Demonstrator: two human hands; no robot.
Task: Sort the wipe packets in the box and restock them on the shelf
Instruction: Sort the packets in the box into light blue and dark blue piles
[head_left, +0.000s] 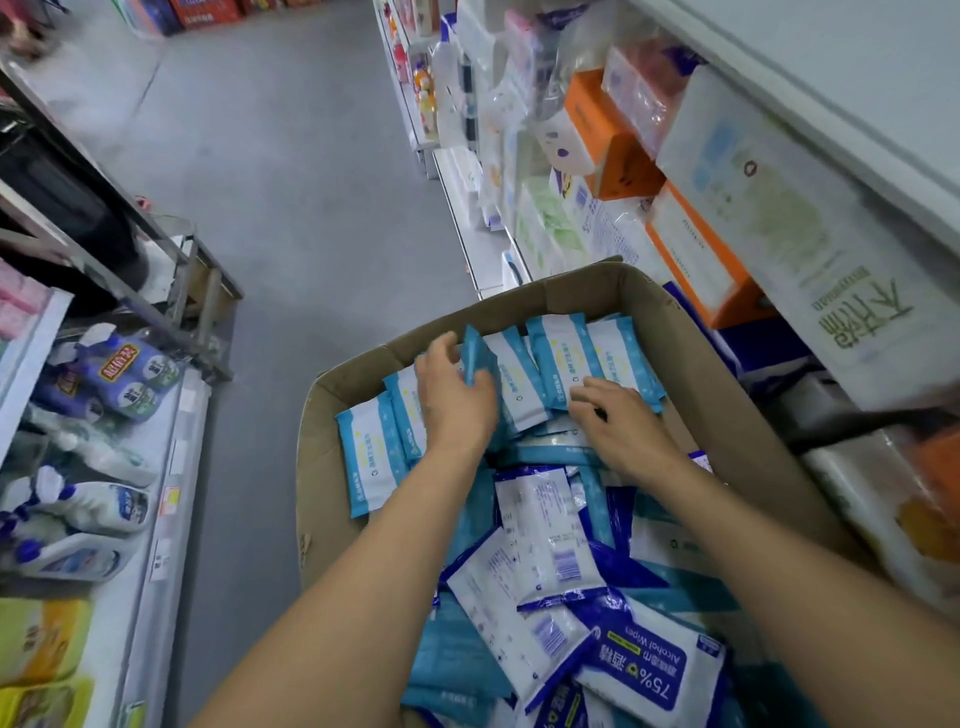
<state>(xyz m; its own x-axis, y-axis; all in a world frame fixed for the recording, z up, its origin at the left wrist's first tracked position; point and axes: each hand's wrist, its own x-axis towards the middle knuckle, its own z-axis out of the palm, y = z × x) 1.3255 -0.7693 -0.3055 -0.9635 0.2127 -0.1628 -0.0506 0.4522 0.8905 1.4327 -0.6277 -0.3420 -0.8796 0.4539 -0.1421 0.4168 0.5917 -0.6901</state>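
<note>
Left hand grips an upright light-blue wipe packet in the row at the far end of the cardboard box, frame centre. Right hand lies fingers loosely spread, flat on packets beside it. Loose alcohol wipe packets heaped lower right. Shelf of tissue packs upper right.
</note>
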